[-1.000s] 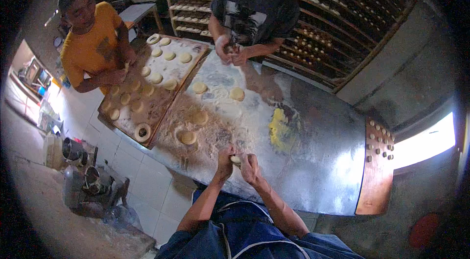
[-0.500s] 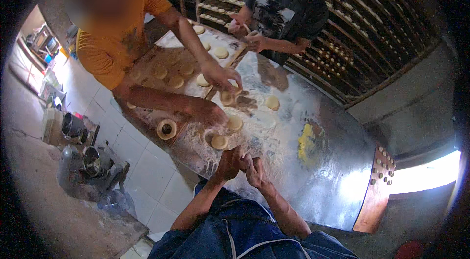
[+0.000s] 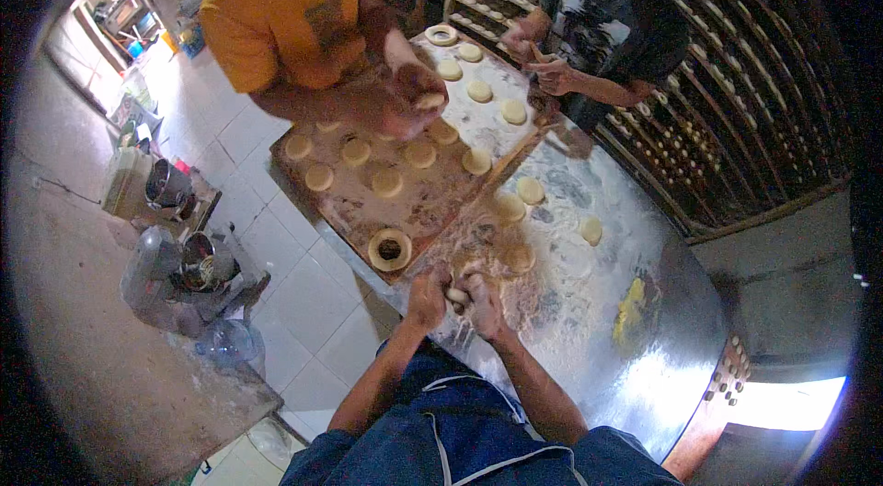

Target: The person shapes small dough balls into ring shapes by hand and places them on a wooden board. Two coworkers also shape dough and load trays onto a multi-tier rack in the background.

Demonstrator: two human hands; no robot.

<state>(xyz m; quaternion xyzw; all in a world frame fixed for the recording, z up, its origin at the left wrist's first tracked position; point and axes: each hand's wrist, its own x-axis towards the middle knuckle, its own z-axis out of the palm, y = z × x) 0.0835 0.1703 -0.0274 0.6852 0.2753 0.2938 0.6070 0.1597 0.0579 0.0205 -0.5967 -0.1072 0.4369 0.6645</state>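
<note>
Close to the table's near edge, my left hand (image 3: 426,304) and my right hand (image 3: 484,306) are both closed around a small pale piece of dough (image 3: 456,296), fingers curled at its sides. Just beyond my left hand stands a round bowl (image 3: 405,252) with a dark filling in its middle. Past my hands, flat dough rounds (image 3: 510,205) lie on the floured table. More rounds, such as a dough disc (image 3: 386,181), rest on a wooden board (image 3: 345,207). Across the board, a person in an orange shirt cups a dough piece (image 3: 429,102) in both hands.
A second person in a dark shirt (image 3: 589,35) works beside the tall rack (image 3: 736,132) of dough trays. A wooden strip (image 3: 515,155) crosses the table; a yellow smear (image 3: 631,307) marks its right side. Pots (image 3: 204,263) and a clear jug (image 3: 225,343) stand left.
The view has shifted, so the table sits farther right. A dough piece now shows between my hands. The orange-shirted person's hands have drawn back from the floured table and hold dough.
</note>
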